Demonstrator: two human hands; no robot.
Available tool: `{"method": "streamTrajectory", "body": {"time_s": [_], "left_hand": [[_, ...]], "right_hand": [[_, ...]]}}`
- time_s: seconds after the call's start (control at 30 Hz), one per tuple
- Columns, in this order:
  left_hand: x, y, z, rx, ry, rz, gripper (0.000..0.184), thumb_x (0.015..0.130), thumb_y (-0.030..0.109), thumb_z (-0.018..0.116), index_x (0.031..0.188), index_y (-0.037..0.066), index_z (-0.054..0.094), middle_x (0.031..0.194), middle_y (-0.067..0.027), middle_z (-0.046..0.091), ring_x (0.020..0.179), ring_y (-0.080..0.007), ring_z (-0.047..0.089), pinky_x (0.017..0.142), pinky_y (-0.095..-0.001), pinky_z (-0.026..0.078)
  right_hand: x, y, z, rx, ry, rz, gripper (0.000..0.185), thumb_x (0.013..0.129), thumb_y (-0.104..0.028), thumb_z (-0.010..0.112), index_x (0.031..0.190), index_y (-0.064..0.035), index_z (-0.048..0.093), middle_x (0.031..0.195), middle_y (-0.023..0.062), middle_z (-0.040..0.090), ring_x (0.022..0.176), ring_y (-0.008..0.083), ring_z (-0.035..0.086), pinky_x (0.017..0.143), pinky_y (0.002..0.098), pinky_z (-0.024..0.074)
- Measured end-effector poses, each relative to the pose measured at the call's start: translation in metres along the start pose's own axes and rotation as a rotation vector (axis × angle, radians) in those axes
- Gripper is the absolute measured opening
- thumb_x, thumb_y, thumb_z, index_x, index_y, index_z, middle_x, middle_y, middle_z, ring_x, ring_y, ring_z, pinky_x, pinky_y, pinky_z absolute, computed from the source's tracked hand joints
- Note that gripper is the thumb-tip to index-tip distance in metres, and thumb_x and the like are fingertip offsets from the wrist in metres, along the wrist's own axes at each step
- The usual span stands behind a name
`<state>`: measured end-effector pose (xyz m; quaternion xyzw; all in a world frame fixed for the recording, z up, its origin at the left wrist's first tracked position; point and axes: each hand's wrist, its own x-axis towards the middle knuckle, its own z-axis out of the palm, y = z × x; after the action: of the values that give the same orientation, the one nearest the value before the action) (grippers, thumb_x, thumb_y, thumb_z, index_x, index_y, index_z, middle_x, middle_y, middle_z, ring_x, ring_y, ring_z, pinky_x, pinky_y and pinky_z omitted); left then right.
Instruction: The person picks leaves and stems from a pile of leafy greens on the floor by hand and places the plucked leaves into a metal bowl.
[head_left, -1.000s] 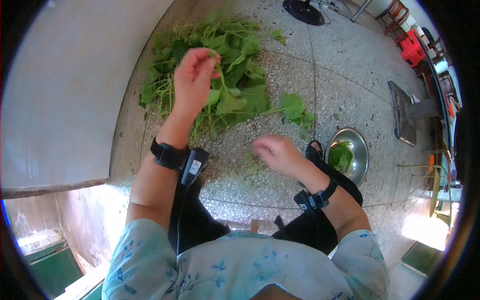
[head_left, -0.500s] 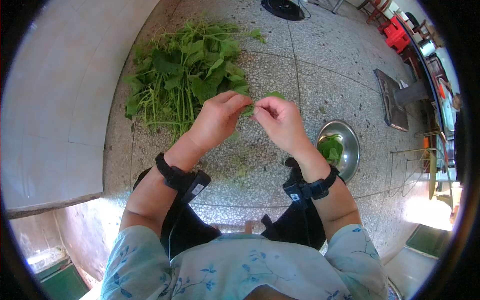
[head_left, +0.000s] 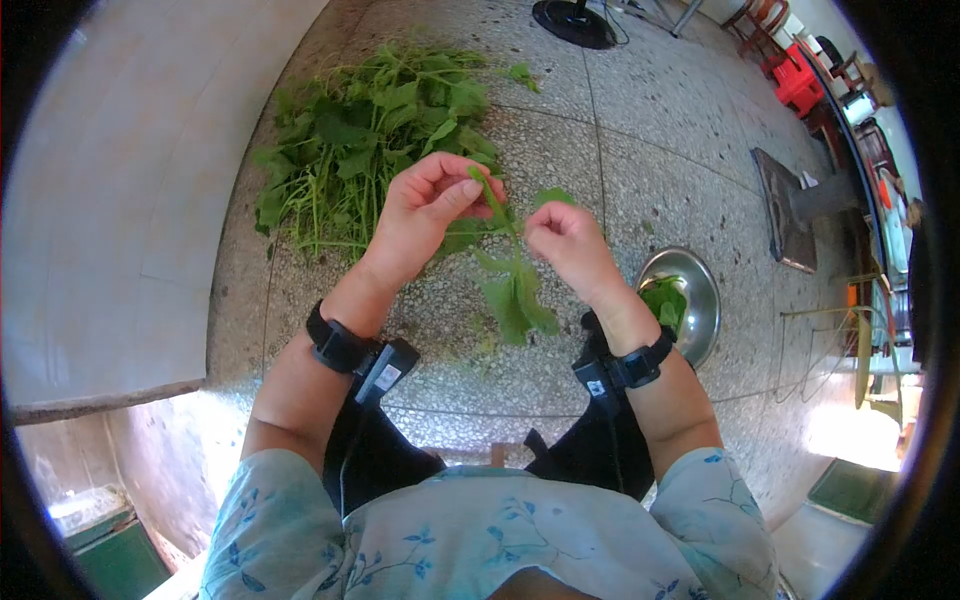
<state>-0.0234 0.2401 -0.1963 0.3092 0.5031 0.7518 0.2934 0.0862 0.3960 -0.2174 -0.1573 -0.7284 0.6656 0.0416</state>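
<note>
My left hand (head_left: 425, 207) pinches a green leafy stem (head_left: 513, 275), whose leaves hang down between my hands over the floor. Close by on the right, my right hand (head_left: 572, 247) has its fingers curled together beside the stem; what they hold, if anything, is too small to make out. A heap of leafy greens (head_left: 375, 120) lies on the floor beyond my left hand. Some green leaves (head_left: 663, 298) rest inside a metal bowl (head_left: 706, 310) to the right of my right forearm.
A black round base (head_left: 575, 24) stands on the speckled floor (head_left: 680, 160) at the top. Further right are a dark flat base with a post (head_left: 785, 210) and a red stool (head_left: 797, 82). A pale panel (head_left: 130, 200) fills the left side.
My left hand has come from over the heap to the middle with a stem. My hands met half a second ago and are now slightly apart, with the leaves hanging between them.
</note>
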Motion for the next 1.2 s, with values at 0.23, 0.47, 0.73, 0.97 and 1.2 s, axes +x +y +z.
{"method": "streamTrajectory", "body": {"time_s": [0.23, 0.47, 0.73, 0.97, 1.2], "left_hand": [[0.001, 0.006, -0.001, -0.196, -0.014, -0.020, 0.014, 0.083, 0.007, 0.046, 0.097, 0.006, 0.045, 0.093, -0.0101, 0.055, 0.088, -0.0213, 0.056, 0.074, -0.0315, 0.047], [0.000, 0.021, -0.025, 0.789, -0.022, 0.338, 0.010, 0.078, 0.007, 0.053, 0.088, 0.004, 0.055, 0.088, -0.0094, 0.057, 0.075, -0.0179, 0.055, 0.067, -0.0296, 0.044], [-0.008, 0.013, -0.022, 0.997, -0.300, -0.071, 0.009, 0.075, 0.008, 0.057, 0.080, 0.001, 0.059, 0.067, -0.0090, 0.058, 0.063, -0.0169, 0.055, 0.058, -0.0271, 0.043], [-0.008, -0.001, -0.007, 0.686, -0.207, -0.133, 0.011, 0.075, 0.012, 0.058, 0.075, 0.002, 0.053, 0.059, -0.0040, 0.053, 0.055, -0.0098, 0.051, 0.048, -0.0267, 0.041], [-0.005, 0.007, -0.006, 0.278, -0.069, -0.260, 0.009, 0.083, 0.014, 0.051, 0.083, 0.005, 0.049, 0.071, -0.0015, 0.055, 0.067, -0.0106, 0.055, 0.058, -0.0234, 0.046]], "right_hand": [[-0.002, 0.002, 0.014, 0.129, -0.226, -0.112, 0.018, 0.081, -0.011, 0.049, 0.095, -0.0017, 0.055, 0.071, -0.0005, 0.054, 0.072, 0.0077, 0.050, 0.065, 0.0206, 0.0397], [-0.003, 0.000, 0.017, -0.041, -0.119, -0.135, 0.019, 0.082, -0.014, 0.051, 0.095, -0.0006, 0.056, 0.071, 0.0004, 0.055, 0.068, 0.0076, 0.050, 0.060, 0.0213, 0.0400], [-0.005, -0.009, 0.013, -0.465, -0.022, -0.371, 0.018, 0.076, -0.008, 0.056, 0.092, -0.0014, 0.058, 0.068, 0.0044, 0.052, 0.062, 0.0114, 0.048, 0.056, 0.0232, 0.0382], [-0.008, -0.016, 0.020, -0.491, -0.029, -0.412, 0.022, 0.077, -0.009, 0.054, 0.097, -0.0012, 0.056, 0.067, 0.0071, 0.049, 0.062, 0.0152, 0.047, 0.057, 0.0247, 0.0379], [-0.004, -0.011, 0.017, -0.321, 0.016, -0.382, 0.025, 0.083, -0.018, 0.048, 0.101, -0.0008, 0.055, 0.065, 0.0061, 0.047, 0.059, 0.0146, 0.047, 0.054, 0.0261, 0.0371]]}}
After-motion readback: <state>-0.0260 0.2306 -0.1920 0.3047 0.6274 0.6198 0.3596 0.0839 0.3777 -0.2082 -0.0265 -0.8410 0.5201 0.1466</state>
